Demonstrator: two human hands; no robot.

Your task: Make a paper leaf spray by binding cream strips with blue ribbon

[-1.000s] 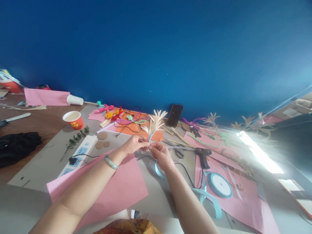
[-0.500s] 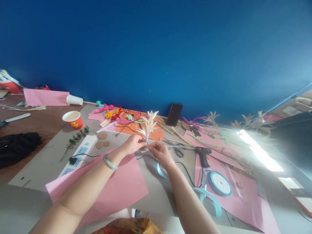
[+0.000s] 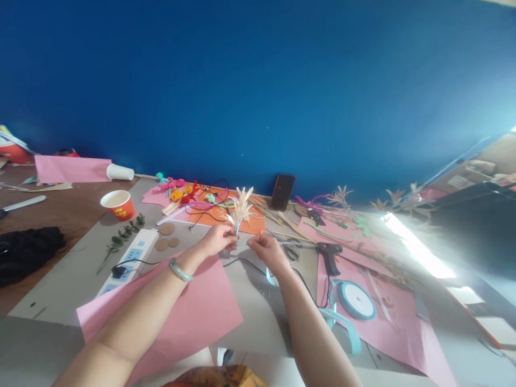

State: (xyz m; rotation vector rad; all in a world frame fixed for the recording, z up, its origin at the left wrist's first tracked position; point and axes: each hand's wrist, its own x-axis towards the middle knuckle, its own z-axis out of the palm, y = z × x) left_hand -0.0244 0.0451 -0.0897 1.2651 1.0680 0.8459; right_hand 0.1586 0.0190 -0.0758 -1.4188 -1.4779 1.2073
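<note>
My left hand point(image 3: 221, 239) is pinched around the stem of a small bunch of pale, dried-looking flowers point(image 3: 242, 204), held upright over the table. Light blue shows on the stem just above my fingers. A short gap to the right, my right hand point(image 3: 268, 250) is closed with thumb and fingertips together. Light blue ribbon point(image 3: 270, 277) hangs in a curve from under this hand; the part inside the fingers is hidden. More of it lies loose by the ribbon spool point(image 3: 357, 300) on the right.
A glue gun point(image 3: 330, 257) and scissors point(image 3: 291, 252) lie beyond my right hand. Pink paper point(image 3: 205, 306) spreads under my left forearm, beside a power strip point(image 3: 135, 252) and wooden discs point(image 3: 166, 229). A paper cup point(image 3: 119, 206) stands left; a phone point(image 3: 282, 192) leans near the blue wall.
My right hand has moved away from the stem, opening a gap between the hands. My left hand still holds the flowers. The whole view has shifted slightly.
</note>
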